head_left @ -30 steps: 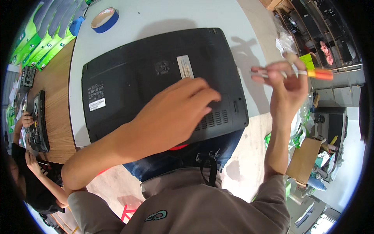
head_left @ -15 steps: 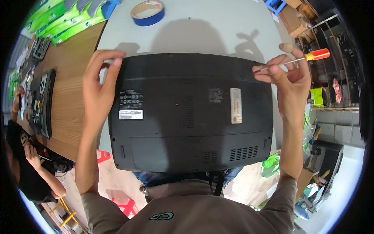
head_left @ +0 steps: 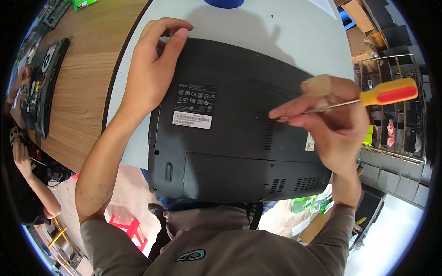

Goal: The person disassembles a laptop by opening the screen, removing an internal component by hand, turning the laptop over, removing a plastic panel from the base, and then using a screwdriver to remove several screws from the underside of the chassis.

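A black laptop (head_left: 230, 138) lies bottom side up across the near edge of the pale table. Its underside carries vents, a cover panel and labels. My left hand (head_left: 154, 69) grips its far left corner between thumb and fingers. In my right hand (head_left: 334, 119) is a slim screwdriver (head_left: 389, 92) with a yellow and red handle, its shaft pinched between thumb and fingers and the handle pointing out to the right. The fingertips and the screwdriver's tip are over the middle of the underside, close to a small screw hole; whether the tip touches is unclear.
A blue roll of tape (head_left: 224, 2) stands at the table's far edge. On the wooden table (head_left: 92, 69) to the left lies an opened laptop (head_left: 46, 87), with another person's hand (head_left: 21, 158) nearby. A wire rack (head_left: 391, 106) stands at right, a red stool (head_left: 129, 230) below left.
My right hand has brought the screwdriver from the laptop's far right corner inward over its middle. The laptop sits turned clockwise in view, and my left hand still has its far left corner.
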Demonstrator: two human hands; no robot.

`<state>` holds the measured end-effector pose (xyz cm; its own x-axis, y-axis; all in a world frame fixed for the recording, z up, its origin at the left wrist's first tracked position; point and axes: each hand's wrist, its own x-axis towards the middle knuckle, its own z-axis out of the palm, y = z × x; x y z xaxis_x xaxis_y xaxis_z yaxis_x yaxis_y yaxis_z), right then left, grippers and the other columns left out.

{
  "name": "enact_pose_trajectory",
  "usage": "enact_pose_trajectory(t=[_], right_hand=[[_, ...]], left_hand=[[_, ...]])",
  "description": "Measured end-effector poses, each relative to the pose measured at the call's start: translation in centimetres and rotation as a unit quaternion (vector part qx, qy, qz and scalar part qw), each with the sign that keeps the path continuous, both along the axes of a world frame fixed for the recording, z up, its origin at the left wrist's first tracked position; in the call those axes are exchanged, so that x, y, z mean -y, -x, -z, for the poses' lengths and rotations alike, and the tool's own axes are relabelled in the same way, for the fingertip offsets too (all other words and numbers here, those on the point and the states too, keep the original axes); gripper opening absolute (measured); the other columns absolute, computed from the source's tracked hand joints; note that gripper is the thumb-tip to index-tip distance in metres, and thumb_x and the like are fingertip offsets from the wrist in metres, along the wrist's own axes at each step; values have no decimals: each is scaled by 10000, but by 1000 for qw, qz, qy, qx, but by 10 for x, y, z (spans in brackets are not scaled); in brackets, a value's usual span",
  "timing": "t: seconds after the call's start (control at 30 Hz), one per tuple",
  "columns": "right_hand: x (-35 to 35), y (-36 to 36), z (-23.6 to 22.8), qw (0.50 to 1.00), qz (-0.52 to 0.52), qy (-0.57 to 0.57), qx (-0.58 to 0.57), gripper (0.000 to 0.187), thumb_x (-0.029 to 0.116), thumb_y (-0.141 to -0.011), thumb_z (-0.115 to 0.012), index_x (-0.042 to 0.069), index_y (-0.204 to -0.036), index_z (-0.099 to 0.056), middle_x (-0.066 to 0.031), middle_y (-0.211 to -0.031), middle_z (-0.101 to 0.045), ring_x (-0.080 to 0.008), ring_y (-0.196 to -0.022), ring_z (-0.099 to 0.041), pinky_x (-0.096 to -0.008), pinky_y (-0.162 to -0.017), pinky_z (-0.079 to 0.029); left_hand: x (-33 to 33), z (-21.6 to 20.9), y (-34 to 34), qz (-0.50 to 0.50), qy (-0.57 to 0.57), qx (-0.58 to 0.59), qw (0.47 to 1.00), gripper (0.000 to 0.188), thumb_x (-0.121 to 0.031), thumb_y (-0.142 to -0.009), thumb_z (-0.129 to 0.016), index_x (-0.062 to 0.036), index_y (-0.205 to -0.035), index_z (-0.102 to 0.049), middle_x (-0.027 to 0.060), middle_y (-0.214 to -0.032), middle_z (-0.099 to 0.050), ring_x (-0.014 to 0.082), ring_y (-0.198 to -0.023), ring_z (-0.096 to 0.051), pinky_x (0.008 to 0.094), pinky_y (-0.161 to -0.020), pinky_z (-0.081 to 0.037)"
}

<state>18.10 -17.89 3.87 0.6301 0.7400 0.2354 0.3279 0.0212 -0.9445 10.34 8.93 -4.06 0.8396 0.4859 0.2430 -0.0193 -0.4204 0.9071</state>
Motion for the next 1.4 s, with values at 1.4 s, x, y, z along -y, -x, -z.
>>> enact_pose_trajectory(t=[1.4], right_hand=[[2, -2, 45, 943, 38, 151, 295, 275, -16, -707, -823, 13, -955, -708, -90, -963, -694, -208, -914, -657, -322, -823, -505]], left_hand=[[77, -36, -3, 200, -107, 230, 946, 169, -189, -823, -710, -73, -943, -686, 80, -957, -674, 274, -914, -642, 387, -779, -509]])
